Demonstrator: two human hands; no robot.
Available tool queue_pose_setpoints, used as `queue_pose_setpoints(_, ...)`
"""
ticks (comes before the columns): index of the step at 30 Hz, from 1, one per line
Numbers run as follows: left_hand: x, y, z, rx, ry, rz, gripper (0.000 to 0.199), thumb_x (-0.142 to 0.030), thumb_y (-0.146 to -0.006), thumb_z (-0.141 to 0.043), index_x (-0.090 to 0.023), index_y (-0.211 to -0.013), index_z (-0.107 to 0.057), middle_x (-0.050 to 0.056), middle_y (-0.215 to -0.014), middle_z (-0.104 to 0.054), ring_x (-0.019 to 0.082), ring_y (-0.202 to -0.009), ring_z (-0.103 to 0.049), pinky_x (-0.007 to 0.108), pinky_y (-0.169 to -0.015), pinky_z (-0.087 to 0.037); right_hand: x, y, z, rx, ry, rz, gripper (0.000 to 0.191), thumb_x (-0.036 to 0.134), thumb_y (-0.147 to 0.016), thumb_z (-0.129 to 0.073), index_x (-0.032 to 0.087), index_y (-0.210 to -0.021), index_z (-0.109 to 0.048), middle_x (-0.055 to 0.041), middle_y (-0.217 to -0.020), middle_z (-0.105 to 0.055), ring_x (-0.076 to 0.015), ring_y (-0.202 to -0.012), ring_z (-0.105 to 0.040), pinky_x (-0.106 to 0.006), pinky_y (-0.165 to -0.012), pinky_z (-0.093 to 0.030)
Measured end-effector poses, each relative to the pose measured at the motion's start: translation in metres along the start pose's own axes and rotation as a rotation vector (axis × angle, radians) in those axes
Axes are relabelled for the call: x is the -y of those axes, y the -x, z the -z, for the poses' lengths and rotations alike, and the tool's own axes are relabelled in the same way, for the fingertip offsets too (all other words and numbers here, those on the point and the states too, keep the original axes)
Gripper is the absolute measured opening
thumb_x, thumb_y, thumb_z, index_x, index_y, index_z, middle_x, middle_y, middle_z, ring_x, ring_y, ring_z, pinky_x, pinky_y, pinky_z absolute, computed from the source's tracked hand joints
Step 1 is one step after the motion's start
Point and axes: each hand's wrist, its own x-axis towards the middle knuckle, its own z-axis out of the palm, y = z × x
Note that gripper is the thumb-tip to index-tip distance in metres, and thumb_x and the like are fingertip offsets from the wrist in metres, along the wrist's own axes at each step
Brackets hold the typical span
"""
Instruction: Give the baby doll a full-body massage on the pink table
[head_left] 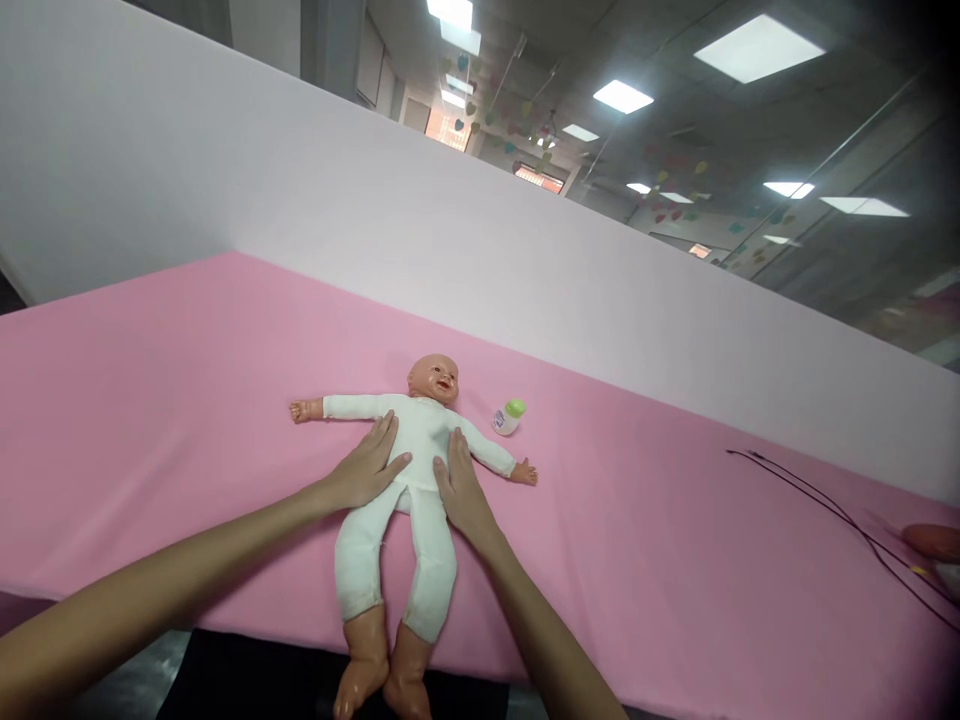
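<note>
A baby doll [422, 440] with a white cloth body lies on its back on the pink-covered table [637, 520], arms spread out, its feet hanging over the front edge. My left hand [369, 468] rests flat along the left side of the doll's torso, its fingers extended. Against the right side of the torso lies my right hand [461, 490], with its fingers pointing up and the thumb apart. Neither hand grips anything. A small white bottle with a green cap [509, 416] is right of the doll's head, above its outstretched arm.
Thin black cables [832, 508] run across the right part of the table. At the far right edge is a partly visible brown object [930, 541]. A white partition [525, 280] stands behind the table, and a black item [247, 675] is below the front edge.
</note>
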Motion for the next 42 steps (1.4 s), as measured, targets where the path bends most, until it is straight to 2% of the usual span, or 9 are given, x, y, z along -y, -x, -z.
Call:
queue_pose_setpoints(4,-0.005,0.028,-0.004,0.022,-0.035,-0.023,0.085,-0.066,-0.103,-0.026,-0.011,-0.166,-0.008,0.016,-0.17,0.005,0.032,-0.157,0.004,0.052,-0.128,-0.012,0.012,0.022,0.003,0.044,0.069,0.107,0.073,0.058,-0.106,-0.027,0.018,-0.165,-0.011,-0.009,-0.172,-0.008,-0.0259,-0.159,-0.006,-0.054,-0.129,-0.014)
queue_pose_setpoints(7,-0.015,0.029,-0.011,-0.016,-0.088,-0.143,0.083,-0.065,-0.103,-0.03,-0.011,-0.165,-0.016,0.017,-0.171,-0.003,0.031,-0.158,-0.001,0.05,-0.128,-0.013,0.02,0.019,0.006,0.091,0.091,0.219,0.067,0.053,-0.107,-0.028,0.02,-0.165,-0.017,-0.0088,-0.171,-0.015,-0.0256,-0.159,-0.011,-0.054,-0.129,-0.017)
queue_pose_setpoints(14,-0.034,-0.029,-0.015,-0.053,-0.109,-0.11,0.085,-0.063,-0.104,-0.025,-0.001,-0.162,-0.02,0.02,-0.17,-0.011,0.029,-0.158,-0.006,0.048,-0.128,-0.011,0.028,-0.037,0.0,0.065,0.069,0.233,0.068,0.05,-0.107,-0.021,0.01,-0.161,-0.028,-0.0121,-0.169,-0.023,-0.0226,-0.158,-0.016,-0.047,-0.13,-0.014)
queue_pose_setpoints(21,-0.01,-0.058,-0.004,-0.085,-0.105,-0.071,0.092,-0.071,-0.101,-0.024,-0.003,-0.162,-0.019,0.019,-0.17,-0.008,0.03,-0.159,-0.004,0.049,-0.128,-0.01,0.013,-0.057,-0.007,-0.11,0.013,0.114,0.073,0.056,-0.104,-0.027,0.007,-0.157,-0.037,-0.0164,-0.164,-0.036,-0.0257,-0.155,-0.027,-0.048,-0.129,-0.017)
queue_pose_setpoints(25,0.002,-0.049,-0.001,-0.078,-0.066,-0.039,0.094,-0.073,-0.1,-0.025,-0.006,-0.164,-0.011,0.018,-0.17,-0.002,0.032,-0.158,0.001,0.05,-0.128,-0.01,0.006,-0.046,-0.007,-0.124,-0.014,0.037,0.08,0.062,-0.103,-0.027,0.006,-0.16,-0.03,-0.015,-0.168,-0.026,-0.0262,-0.158,-0.018,-0.049,-0.13,-0.013)
queue_pose_setpoints(31,0.013,-0.007,0.002,-0.007,-0.019,0.008,0.092,-0.071,-0.101,-0.024,-0.008,-0.165,-0.006,0.017,-0.169,0.004,0.032,-0.157,0.0,0.049,-0.128,-0.013,0.009,-0.007,0.002,0.001,-0.033,-0.031,0.083,0.065,-0.103,-0.026,0.012,-0.165,-0.009,-0.0058,-0.172,-0.005,-0.0227,-0.16,-0.002,-0.048,-0.131,-0.009)
queue_pose_setpoints(36,0.001,0.024,-0.01,-0.011,-0.114,-0.159,0.081,-0.064,-0.104,-0.029,-0.014,-0.166,-0.01,0.014,-0.17,-0.001,0.03,-0.158,-0.004,0.047,-0.128,-0.017,0.026,0.021,0.004,0.121,0.0,0.001,0.078,0.062,-0.104,-0.026,0.015,-0.165,-0.009,-0.005,-0.172,-0.001,-0.0238,-0.159,0.002,-0.05,-0.13,-0.006)
queue_pose_setpoints(39,-0.016,0.021,-0.021,-0.043,-0.165,-0.268,0.081,-0.063,-0.103,-0.034,-0.015,-0.166,-0.014,0.014,-0.171,-0.009,0.03,-0.158,-0.007,0.048,-0.128,-0.016,0.033,0.018,0.002,0.164,0.009,0.116,0.073,0.057,-0.106,-0.025,0.015,-0.165,-0.014,-0.0065,-0.172,-0.006,-0.0221,-0.16,-0.001,-0.049,-0.131,-0.007)
queue_pose_setpoints(42,-0.03,0.002,-0.028,-0.073,-0.147,-0.242,0.083,-0.063,-0.103,-0.033,-0.01,-0.165,-0.016,0.018,-0.17,-0.012,0.03,-0.158,-0.009,0.049,-0.128,-0.016,0.035,0.001,0.002,0.176,0.002,0.184,0.07,0.053,-0.107,-0.026,0.017,-0.165,-0.014,-0.0063,-0.172,-0.009,-0.0205,-0.159,-0.004,-0.046,-0.131,-0.009)
